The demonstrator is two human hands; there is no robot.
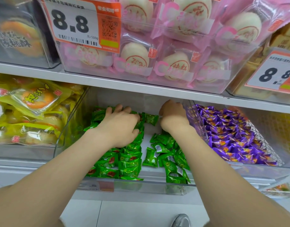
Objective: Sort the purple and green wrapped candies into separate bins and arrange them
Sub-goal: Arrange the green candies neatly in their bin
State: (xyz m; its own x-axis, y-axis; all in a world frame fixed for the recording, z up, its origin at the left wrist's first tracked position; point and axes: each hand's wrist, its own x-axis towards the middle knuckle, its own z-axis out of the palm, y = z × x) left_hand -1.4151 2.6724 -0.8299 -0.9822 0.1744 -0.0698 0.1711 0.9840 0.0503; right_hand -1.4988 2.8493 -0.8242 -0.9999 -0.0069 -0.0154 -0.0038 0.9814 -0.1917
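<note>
**While both hands work the green bin, the purple lot lies apart**

As the person leans in at the lower shelf, both bare arms reach into a clear bin [141, 184] that holds the green candies [129, 163]. The left hand [119, 123] lies palm down on the heap at the back left, its fingers [118, 107] spread a little apart and bent lightly over the wrappers beneath them. More green candies run from under that palm towards the wrist and on to the bin's front wall.

The right hand [172, 115] is at the back right of the same bin. Its knuckles face outward and its fingers fold away out of sight, so I cannot tell whether they pinch anything. One green candy [150, 118] lies between the two hands, just beside the left thumb. A looser scatter of green ones lies below the right wrist.

Just beyond the right hand, past a clear wall, the purple candies [231, 136] fill the neighbouring bin [196, 122], and neither hand touches them.

Well off past the left fingers are yellow-wrapped pastry packs [34, 99]. Above both hands, the upper shelf [108, 82] carries pink-wrapped buns [136, 53] and a price tag [72, 25] reading 8.8.
</note>
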